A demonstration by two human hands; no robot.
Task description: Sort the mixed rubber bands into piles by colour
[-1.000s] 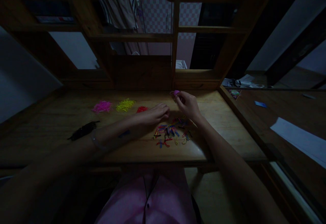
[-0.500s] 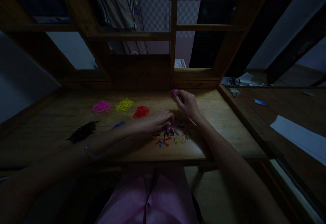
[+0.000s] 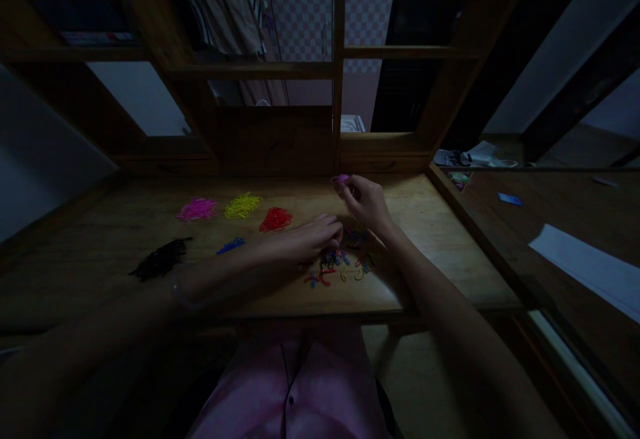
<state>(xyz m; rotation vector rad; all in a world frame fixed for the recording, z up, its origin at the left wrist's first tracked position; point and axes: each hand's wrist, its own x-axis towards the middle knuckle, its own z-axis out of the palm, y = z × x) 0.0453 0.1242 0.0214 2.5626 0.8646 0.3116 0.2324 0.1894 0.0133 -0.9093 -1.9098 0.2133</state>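
Reaching over the mixed heap [image 3: 336, 258] of coloured bands on the desk [image 3: 425, 219], the person's left hand [image 3: 319, 232] has shifted from its place beside the red pile [image 3: 275, 219] a second ago. That pile, partly covered then, now lies in full view, and the left hand's work appears to be at the heap. The left fingers are curled with tips downward; whether they grip a band cannot be told. The right hand [image 3: 369, 200], little changed, pinches a purple bundle [image 3: 343, 178] between thumb and fingers, a thin loop projecting from it. Hidden: the heap's upper left part, beneath the left hand, and most of the bundle, within the grasp. The left forearm passes close below the blue pile [image 3: 231, 245], perhaps covering its lower edge. Dim light blurs single bands in the black pile [image 3: 160, 258].
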